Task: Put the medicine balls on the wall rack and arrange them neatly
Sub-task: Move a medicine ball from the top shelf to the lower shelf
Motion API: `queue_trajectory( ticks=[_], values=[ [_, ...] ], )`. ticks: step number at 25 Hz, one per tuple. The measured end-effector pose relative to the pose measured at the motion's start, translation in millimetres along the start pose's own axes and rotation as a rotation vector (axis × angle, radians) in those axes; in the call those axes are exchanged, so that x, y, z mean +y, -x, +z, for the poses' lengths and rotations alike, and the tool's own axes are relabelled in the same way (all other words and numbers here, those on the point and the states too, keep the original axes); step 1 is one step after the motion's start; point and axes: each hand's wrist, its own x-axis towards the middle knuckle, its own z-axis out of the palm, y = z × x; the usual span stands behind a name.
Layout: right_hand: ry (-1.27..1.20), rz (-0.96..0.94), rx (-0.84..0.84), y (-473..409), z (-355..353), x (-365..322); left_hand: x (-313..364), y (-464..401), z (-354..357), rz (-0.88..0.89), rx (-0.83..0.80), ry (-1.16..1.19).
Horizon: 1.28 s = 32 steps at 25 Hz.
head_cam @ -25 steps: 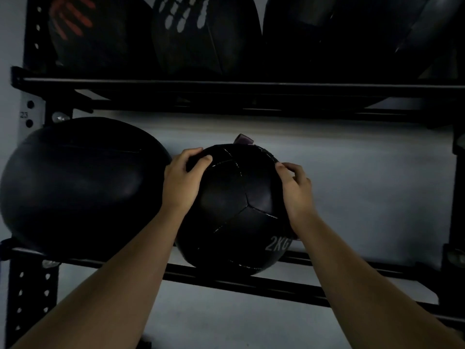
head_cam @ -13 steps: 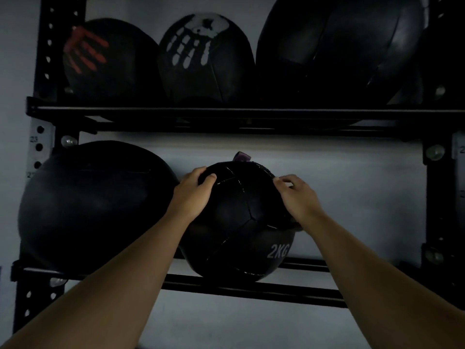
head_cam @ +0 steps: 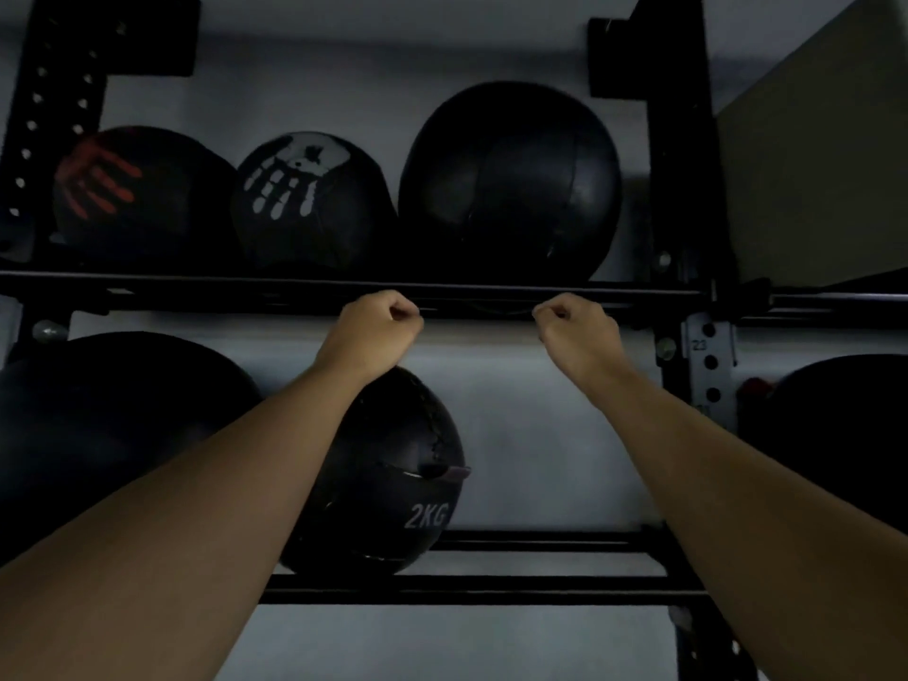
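A small black ball marked 2KG (head_cam: 393, 484) rests on the lower rails of the black wall rack (head_cam: 467, 584), next to a big black ball (head_cam: 113, 435) at the left. On the upper shelf sit a ball with a red handprint (head_cam: 137, 199), one with a white handprint (head_cam: 309, 199) and a large plain black ball (head_cam: 511, 184). My left hand (head_cam: 373, 331) and my right hand (head_cam: 575, 331) are raised in front of the upper rail, both curled into fists and holding nothing.
A black upright post (head_cam: 683, 189) with numbered holes stands right of the large ball. Another dark ball (head_cam: 845, 435) shows at the right edge, beyond the post. A grey-brown panel (head_cam: 815, 154) fills the upper right. The pale wall lies behind the rack.
Both hands let go of the 2KG ball and rose to the upper rail, closing into fists. The ball stays on the lower rails. The view tilted upward and shifted right.
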Motion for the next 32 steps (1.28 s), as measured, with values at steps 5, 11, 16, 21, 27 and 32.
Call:
queue_trajectory(
  ticks=[5, 11, 16, 21, 27, 32],
  values=[
    [0.041, -0.049, -0.024, -20.5, -72.5, 22.4, 61.8, -5.7, 46.1, 0.044, 0.042, -0.004],
    [0.006, -0.172, 0.038, -77.5, -111.0, 15.9, 102.9, -36.6, 68.8, 0.147, 0.169, -0.020],
    [-0.013, -0.192, 0.067, -135.1, -99.6, -1.2, 108.8, -98.0, 43.7, 0.191, 0.350, -0.038],
    [-0.117, -0.078, 0.106, -197.0, -76.7, -3.2, 101.6, -172.3, 25.1, 0.108, 0.375, 0.030],
    [-0.405, -0.009, 0.105, -245.1, -43.3, 14.5, 86.1, -215.0, 45.8, 0.109, 0.411, 0.339],
    [-0.637, -0.037, -0.031, -285.1, -34.8, 32.7, 81.2, -224.1, 55.3, 0.152, 0.456, 0.487]
  ],
)
